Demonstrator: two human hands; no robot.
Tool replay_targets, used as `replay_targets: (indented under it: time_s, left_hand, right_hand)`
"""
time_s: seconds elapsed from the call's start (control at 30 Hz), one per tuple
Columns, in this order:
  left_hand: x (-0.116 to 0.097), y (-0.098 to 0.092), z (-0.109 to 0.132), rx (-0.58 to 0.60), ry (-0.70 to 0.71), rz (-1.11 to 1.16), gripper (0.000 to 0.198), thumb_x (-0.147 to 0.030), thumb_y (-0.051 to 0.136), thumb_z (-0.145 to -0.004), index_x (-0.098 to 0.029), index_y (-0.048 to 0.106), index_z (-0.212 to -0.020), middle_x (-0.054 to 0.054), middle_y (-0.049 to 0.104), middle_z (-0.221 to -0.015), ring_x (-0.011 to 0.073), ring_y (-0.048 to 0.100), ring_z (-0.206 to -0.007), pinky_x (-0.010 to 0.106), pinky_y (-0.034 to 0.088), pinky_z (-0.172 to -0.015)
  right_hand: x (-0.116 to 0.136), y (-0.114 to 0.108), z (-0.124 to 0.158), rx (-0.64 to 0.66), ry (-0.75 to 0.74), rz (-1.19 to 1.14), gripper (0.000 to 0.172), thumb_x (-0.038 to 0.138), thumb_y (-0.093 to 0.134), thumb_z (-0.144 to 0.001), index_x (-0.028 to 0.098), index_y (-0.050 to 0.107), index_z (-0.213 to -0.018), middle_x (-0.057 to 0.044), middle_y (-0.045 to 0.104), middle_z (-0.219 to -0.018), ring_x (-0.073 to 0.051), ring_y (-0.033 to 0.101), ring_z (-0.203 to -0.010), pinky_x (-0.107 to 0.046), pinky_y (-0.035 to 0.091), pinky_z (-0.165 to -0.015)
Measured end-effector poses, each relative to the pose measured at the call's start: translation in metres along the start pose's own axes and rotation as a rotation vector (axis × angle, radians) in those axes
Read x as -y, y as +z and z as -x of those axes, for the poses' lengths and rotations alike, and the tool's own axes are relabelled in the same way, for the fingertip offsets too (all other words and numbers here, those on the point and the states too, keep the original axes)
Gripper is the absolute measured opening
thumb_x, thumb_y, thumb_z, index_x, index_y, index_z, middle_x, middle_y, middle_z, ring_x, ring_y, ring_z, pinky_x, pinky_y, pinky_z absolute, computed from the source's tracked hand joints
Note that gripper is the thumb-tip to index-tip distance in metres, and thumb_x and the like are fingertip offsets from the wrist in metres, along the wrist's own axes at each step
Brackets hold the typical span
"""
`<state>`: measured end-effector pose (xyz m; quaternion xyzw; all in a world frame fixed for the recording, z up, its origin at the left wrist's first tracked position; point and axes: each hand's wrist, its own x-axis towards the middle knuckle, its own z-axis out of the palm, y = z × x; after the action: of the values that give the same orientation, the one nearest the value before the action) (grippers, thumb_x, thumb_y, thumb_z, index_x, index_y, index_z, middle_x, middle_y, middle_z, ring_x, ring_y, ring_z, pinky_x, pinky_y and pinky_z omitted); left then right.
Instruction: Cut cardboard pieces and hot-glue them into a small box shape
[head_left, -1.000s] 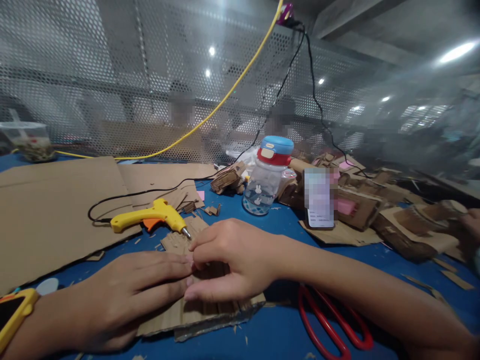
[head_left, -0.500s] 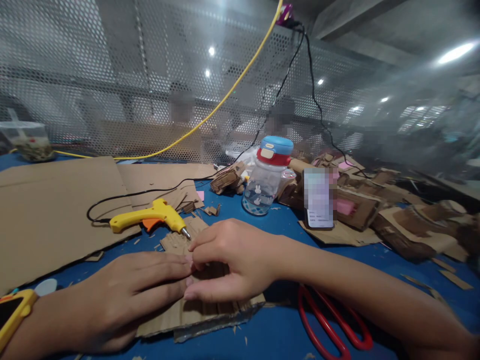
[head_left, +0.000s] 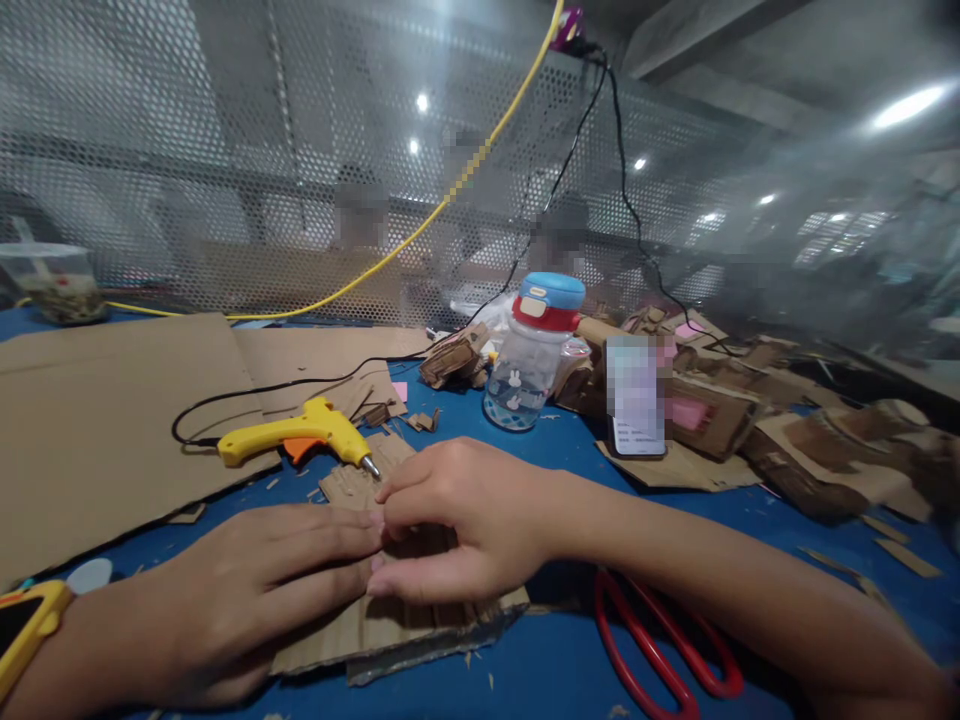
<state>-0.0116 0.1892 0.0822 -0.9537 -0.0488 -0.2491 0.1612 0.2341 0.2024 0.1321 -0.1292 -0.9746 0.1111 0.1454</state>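
Nothing shifted at lower centre: I kept my left hand (head_left: pixel 247 590) flat on the cardboard (head_left: pixel 405 630), right hand (head_left: pixel 465 520) curled on it, pinch unclear.

The left hand (head_left: pixel 247 590) and right hand (head_left: pixel 465 520) are bare, a yellow-cased, dark-screened watch (head_left: pixel 26 628) on the left wrist.

Blue table (head_left: pixel 570 680): cardboard piece (head_left: pixel 420 625), cardboard sheets (head_left: pixel 112 420), bottle (head_left: pixel 532 360), red scissors (head_left: pixel 660 655).

Single head-worn view, facing forward-down, close above left hand (head_left: pixel 247 590), right hand (head_left: pixel 465 520), blue table (head_left: pixel 555 685).
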Motion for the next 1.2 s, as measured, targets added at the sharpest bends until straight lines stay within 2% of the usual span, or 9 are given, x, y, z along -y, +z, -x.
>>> replay_targets:
  time_s: [0.17, 0.43, 0.63, 0.97, 1.2]
  left_hand:
    - [0.0005, -0.0004, -0.0015, 0.008, 0.003, -0.02, 0.052, -0.01, 0.043, -0.071, -0.016, 0.061, -0.119, 0.007, 0.073, -0.118, 0.0152, 0.061, -0.12, 0.025, 0.054, -0.096]
    - [0.0001, -0.0047, -0.0084, -0.015, 0.031, -0.039, 0.05, -0.009, 0.042, -0.068, -0.015, 0.062, -0.114, 0.007, 0.076, -0.11, 0.0161, 0.069, -0.108, 0.026, 0.058, -0.089]
    - [0.0012, -0.0008, -0.0053, -0.031, 0.018, -0.045, 0.052, -0.009, 0.042, -0.068, -0.016, 0.063, -0.115, 0.006, 0.075, -0.113, 0.0146, 0.065, -0.115, 0.025, 0.056, -0.092]
    - [0.0003, -0.0032, -0.0063, -0.027, 0.038, -0.071, 0.05, -0.011, 0.042, -0.069, -0.017, 0.064, -0.114, 0.006, 0.074, -0.114, 0.0145, 0.066, -0.113, 0.024, 0.058, -0.09]
    - [0.0005, -0.0013, -0.0023, -0.012, 0.032, -0.055, 0.051, -0.011, 0.042, -0.07, -0.016, 0.064, -0.116, 0.006, 0.074, -0.116, 0.0151, 0.062, -0.119, 0.025, 0.056, -0.093]
  right_hand:
    - [-0.0005, 0.0006, 0.0005, -0.001, -0.001, -0.002, 0.032, 0.041, 0.056, -0.092, 0.014, 0.066, -0.077, -0.007, 0.071, -0.078, -0.015, 0.064, -0.072, -0.024, 0.043, -0.065]
    - [-0.0005, 0.0007, 0.0006, -0.013, 0.0, -0.007, 0.032, 0.04, 0.056, -0.092, 0.014, 0.066, -0.077, -0.007, 0.071, -0.077, -0.016, 0.064, -0.072, -0.024, 0.044, -0.065]
    - [-0.0008, 0.0006, 0.0001, -0.018, -0.012, -0.008, 0.03, 0.038, 0.057, -0.092, 0.013, 0.067, -0.078, -0.007, 0.072, -0.079, -0.015, 0.064, -0.072, -0.024, 0.045, -0.065]
    - [-0.0007, 0.0009, 0.0012, -0.025, -0.015, 0.005, 0.03, 0.038, 0.057, -0.092, 0.013, 0.066, -0.076, -0.007, 0.072, -0.079, -0.016, 0.064, -0.072, -0.024, 0.045, -0.065]
    - [0.0002, 0.0009, 0.0004, -0.015, -0.007, 0.006, 0.028, 0.037, 0.058, -0.092, 0.014, 0.066, -0.077, -0.007, 0.071, -0.079, -0.015, 0.065, -0.073, -0.024, 0.045, -0.065]
